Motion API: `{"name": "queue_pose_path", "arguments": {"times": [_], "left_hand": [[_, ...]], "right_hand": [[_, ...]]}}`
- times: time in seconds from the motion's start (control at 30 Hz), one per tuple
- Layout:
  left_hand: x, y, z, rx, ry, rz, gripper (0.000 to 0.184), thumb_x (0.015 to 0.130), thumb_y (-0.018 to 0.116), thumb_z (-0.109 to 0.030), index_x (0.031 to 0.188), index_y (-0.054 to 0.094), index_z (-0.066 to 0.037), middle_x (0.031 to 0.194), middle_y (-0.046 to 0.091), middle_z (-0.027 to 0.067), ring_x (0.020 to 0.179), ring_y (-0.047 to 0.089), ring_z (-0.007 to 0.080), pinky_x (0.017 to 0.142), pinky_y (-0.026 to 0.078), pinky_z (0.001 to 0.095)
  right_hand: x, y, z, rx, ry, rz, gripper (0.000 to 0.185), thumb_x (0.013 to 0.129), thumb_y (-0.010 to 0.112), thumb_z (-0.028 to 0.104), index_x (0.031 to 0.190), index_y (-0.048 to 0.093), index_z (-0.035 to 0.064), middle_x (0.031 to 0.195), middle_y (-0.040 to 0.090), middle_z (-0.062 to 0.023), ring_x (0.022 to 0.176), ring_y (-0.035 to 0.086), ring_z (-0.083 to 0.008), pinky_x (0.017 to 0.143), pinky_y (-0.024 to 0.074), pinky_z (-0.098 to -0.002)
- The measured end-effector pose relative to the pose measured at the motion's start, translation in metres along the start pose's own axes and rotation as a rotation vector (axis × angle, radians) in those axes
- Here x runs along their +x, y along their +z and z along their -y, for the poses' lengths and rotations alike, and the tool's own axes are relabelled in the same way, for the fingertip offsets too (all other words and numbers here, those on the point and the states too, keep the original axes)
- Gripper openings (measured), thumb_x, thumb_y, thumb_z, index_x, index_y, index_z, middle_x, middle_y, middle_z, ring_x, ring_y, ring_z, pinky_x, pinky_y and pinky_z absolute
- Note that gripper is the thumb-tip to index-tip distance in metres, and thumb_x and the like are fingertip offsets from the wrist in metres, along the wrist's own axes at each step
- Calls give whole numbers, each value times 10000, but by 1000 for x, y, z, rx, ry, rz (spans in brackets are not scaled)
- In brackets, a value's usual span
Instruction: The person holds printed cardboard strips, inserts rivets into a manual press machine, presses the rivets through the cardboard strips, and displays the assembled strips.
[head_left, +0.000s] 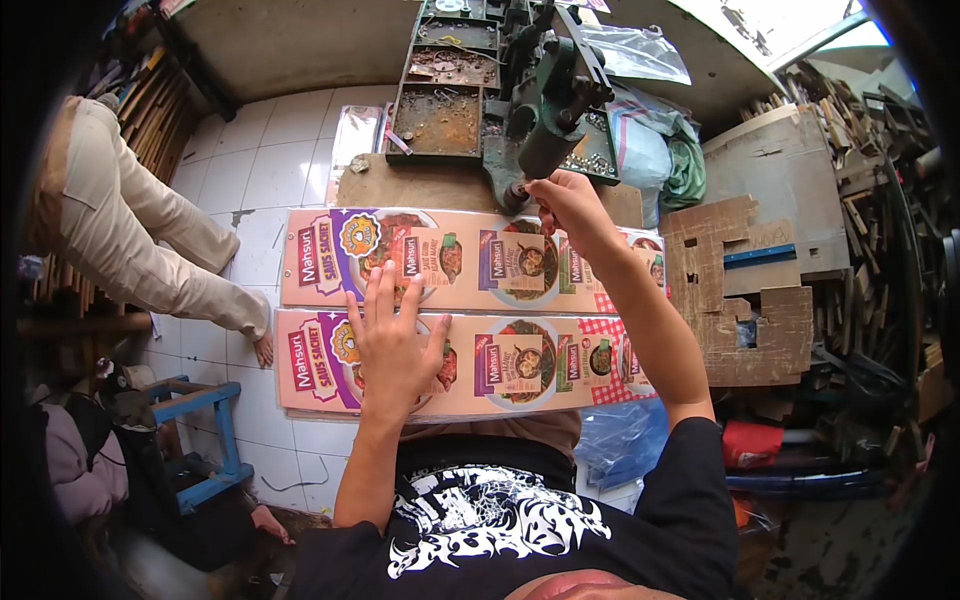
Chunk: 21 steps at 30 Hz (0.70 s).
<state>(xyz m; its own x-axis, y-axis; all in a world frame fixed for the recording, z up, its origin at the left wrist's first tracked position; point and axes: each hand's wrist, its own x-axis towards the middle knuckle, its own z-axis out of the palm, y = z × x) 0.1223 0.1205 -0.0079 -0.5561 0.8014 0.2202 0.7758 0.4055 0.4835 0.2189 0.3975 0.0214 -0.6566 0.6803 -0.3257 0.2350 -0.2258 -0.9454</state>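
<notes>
On the near side of the press [548, 148], the upper printed board [468, 226] is steadied, apparently against slipping, by the open, spread left hand [388, 350], while the right hand [570, 205] is held curled by its base, where whether anything is pinched cannot be told.
</notes>
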Motion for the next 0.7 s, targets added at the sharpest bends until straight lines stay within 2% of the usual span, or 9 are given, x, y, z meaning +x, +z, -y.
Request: {"name": "queue_pose_path", "arguments": {"times": [0.37,0.43,0.53,0.7], "left_hand": [[0,-1,0,-5,-1,5,531,828,708,-300,1295,586,-79,1476,404,186,1403,328,342,1165,154,541],[0,-1,0,-3,-4,8,529,828,707,-300,1293,588,-78,1475,404,189,1404,327,343,1166,154,541],[1,-1,0,-7,-2,4,526,828,707,-302,1289,590,-76,1474,405,192,1405,326,343,1166,155,539],[1,1,1,-17,3,-5,525,822,711,-297,1282,592,-74,1474,405,193,1404,329,346,1165,156,542]], "right_hand": [[2,8,-7,-288,-137,-150,165,874,613,151,824,641,-3,632,579,-8,522,538,-82,475,429,-273],[1,11,-7,-464,-259,-237,183,867,611,153,852,644,-27,637,608,-28,558,560,-100,527,455,-291],[0,14,-10,-566,-375,-320,199,859,615,152,882,649,-43,642,622,-42,580,565,-107,562,473,-296],[0,5,-21,-469,-357,-335,190,879,627,145,918,657,-39,680,628,-38,588,557,-90,560,471,-287]]}}
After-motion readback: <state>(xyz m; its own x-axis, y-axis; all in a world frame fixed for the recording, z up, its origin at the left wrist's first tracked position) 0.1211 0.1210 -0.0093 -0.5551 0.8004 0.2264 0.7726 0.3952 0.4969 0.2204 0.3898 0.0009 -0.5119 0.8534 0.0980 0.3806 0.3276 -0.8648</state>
